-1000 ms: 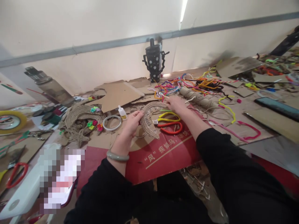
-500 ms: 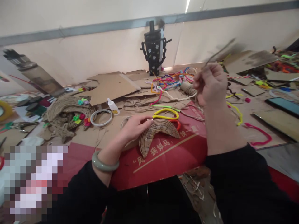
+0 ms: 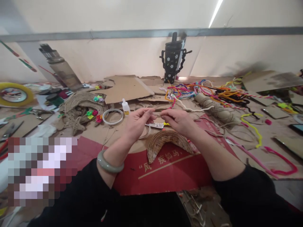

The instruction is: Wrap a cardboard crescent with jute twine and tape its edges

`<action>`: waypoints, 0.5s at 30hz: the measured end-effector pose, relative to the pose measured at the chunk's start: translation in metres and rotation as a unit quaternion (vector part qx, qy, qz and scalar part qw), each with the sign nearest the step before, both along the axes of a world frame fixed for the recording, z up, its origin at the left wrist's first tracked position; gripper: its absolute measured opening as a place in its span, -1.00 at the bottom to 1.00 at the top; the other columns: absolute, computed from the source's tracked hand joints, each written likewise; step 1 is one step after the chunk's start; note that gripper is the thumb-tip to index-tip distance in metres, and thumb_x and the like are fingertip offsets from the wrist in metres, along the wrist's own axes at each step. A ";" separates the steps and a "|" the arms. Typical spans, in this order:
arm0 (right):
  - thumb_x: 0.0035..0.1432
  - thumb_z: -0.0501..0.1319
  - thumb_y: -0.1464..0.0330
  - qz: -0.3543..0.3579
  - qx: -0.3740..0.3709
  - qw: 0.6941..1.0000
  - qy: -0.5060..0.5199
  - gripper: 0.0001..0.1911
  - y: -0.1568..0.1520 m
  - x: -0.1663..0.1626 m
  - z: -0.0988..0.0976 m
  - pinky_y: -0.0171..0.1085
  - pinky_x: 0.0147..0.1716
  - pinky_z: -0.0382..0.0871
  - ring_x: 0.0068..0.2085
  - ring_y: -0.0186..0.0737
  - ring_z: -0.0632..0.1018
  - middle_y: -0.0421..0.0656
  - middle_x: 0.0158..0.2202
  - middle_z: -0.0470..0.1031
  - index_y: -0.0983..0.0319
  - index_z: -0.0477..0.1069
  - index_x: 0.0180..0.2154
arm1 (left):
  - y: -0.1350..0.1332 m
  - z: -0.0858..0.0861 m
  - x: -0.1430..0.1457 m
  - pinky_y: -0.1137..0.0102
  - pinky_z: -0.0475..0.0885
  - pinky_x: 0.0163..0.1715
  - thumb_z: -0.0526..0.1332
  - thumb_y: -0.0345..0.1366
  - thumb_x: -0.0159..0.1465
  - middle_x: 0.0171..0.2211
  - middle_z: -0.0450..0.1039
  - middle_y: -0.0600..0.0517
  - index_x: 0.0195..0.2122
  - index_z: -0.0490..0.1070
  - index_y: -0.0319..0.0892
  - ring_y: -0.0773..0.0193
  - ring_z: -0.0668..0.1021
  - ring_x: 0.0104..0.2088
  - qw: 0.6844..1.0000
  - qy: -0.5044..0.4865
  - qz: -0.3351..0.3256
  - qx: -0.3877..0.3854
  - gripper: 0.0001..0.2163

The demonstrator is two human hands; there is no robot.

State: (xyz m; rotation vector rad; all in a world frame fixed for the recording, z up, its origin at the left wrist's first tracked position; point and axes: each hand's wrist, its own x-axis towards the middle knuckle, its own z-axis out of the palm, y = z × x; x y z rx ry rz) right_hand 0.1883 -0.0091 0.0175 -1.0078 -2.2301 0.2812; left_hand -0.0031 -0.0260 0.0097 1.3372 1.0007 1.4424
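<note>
Both of my hands are raised close together over a red cardboard sheet [image 3: 165,179]. My left hand [image 3: 139,123], with a pale green bangle on its wrist, pinches at the fingertips. Across from it my right hand [image 3: 178,121] is also closed in a pinch. A thin brown twine end [image 3: 157,110] shows faintly between them. Just below lies a curved arch of twine-wrapped cardboard [image 3: 169,138], touched by neither hand. Silver metal, apparently scissors [image 3: 156,125], lies behind the arch, partly covered.
A twine spool [image 3: 213,108] lies right of centre beside tangled coloured pipe cleaners [image 3: 184,88]. Left are a small glue bottle [image 3: 126,107], a white ring [image 3: 113,116], a twine-covered arch with flowers [image 3: 71,104] and a tape roll [image 3: 15,94]. A black tumbler [image 3: 174,58] stands behind.
My right hand has come down and left, from holding the twine up high, to meet my left hand. My left hand has let go of the arch and lifted. The view has shifted left.
</note>
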 end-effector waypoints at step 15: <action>0.12 0.21 0.32 -0.204 0.047 0.977 0.043 -0.85 0.034 0.060 0.003 -0.26 -0.38 0.33 -0.41 -0.19 0.54 -0.14 -0.43 0.60 0.18 0.55 -0.40 | 0.017 0.004 -0.016 0.54 0.35 -0.65 0.40 0.04 0.02 -0.66 0.48 0.09 -0.48 0.53 -0.19 0.45 0.44 -0.68 0.986 -0.060 0.155 0.024 -0.65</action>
